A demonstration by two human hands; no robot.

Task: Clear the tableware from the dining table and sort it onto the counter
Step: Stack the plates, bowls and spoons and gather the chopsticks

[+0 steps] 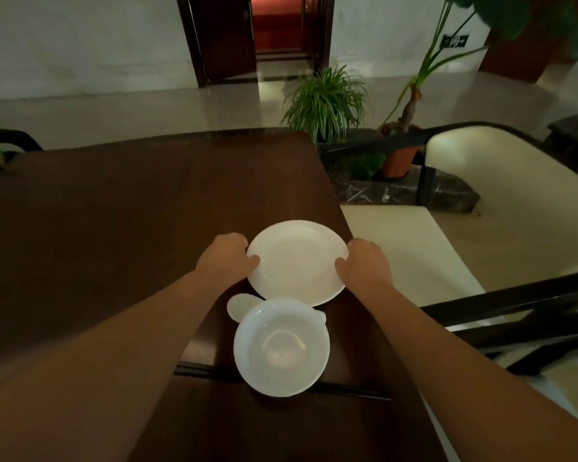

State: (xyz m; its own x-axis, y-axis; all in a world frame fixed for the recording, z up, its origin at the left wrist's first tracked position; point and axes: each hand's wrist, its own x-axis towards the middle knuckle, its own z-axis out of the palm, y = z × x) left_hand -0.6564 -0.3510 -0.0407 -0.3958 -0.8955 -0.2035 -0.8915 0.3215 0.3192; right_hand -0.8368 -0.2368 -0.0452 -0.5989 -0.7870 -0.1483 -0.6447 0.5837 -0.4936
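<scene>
A round white plate [296,261] lies on the dark wooden table [131,211] close to its right edge. My left hand [226,256] grips the plate's left rim, thumb on top. On the opposite rim my right hand [364,261] holds on with curled fingers. Just in front of the plate stands a white bowl [281,348], and a white spoon [239,306] pokes out from its upper left side. Dark chopsticks [347,390] lie across the table under the bowl.
A cream chair with a black frame [481,181] stands right of the table. Potted plants [324,105] sit beyond the table's far right corner on a marble ledge. A dark doorway [277,35] opens in the far wall.
</scene>
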